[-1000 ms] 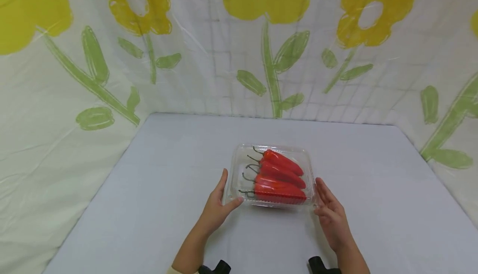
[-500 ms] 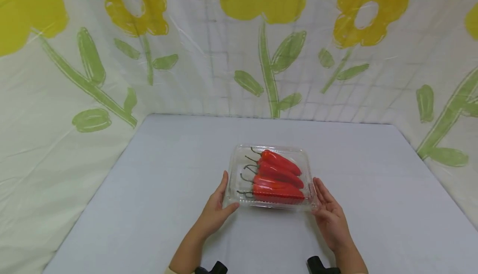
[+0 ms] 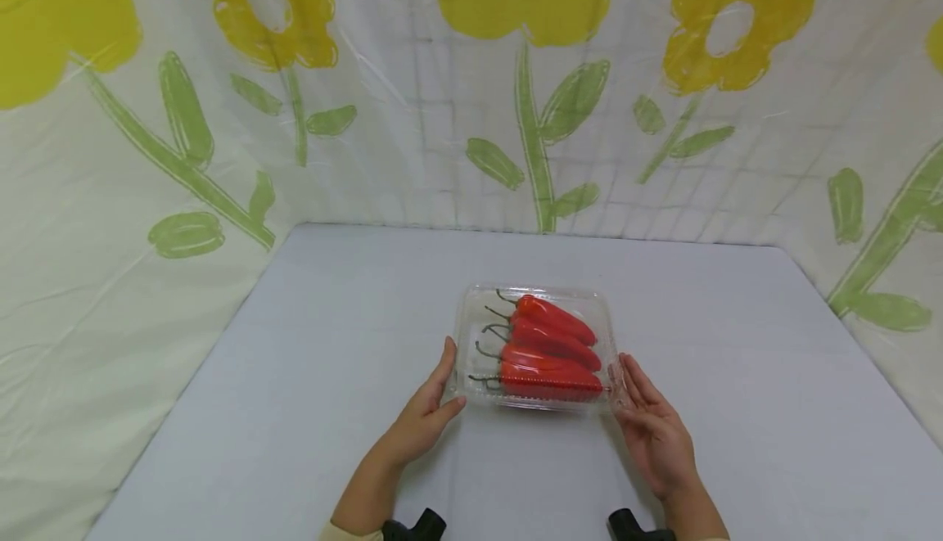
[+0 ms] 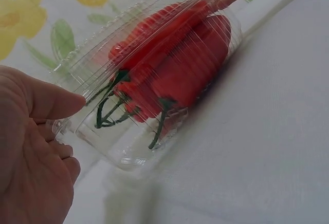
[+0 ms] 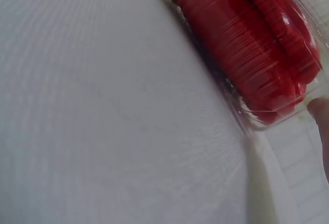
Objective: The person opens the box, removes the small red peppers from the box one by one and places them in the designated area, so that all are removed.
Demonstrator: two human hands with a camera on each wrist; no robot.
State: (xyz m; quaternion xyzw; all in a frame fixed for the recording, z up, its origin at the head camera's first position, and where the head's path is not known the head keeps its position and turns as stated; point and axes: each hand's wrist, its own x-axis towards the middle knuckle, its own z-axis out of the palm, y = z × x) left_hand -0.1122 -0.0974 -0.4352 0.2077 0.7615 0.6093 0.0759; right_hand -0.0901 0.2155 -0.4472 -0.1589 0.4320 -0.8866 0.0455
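Observation:
A clear plastic clamshell box (image 3: 541, 407) sits on the white tabletop with its lid down. Inside lie several red peppers (image 3: 548, 340), their green stems pointing left. My left hand (image 3: 421, 422) is at the box's front left corner, index finger straight along the side and thumb spread off it. In the left wrist view the thumb (image 4: 61, 102) is right at the rim, the other fingers loosely bent below. On the right side, my right hand (image 3: 656, 439) has its fingers extended against the box's end. One fingertip (image 5: 320, 110) shows by that wall in the right wrist view.
The white table (image 3: 295, 377) spreads around the box. Behind it hangs a pale curtain (image 3: 383, 164) printed with yellow flowers and green leaves. A black device (image 3: 420, 525) is on the left wrist, another black device (image 3: 637, 525) on the right.
My left thumb has slid slightly left, off the box's front corner. The right hand's fingers have come in closer against the right end. The box stays nearly in place.

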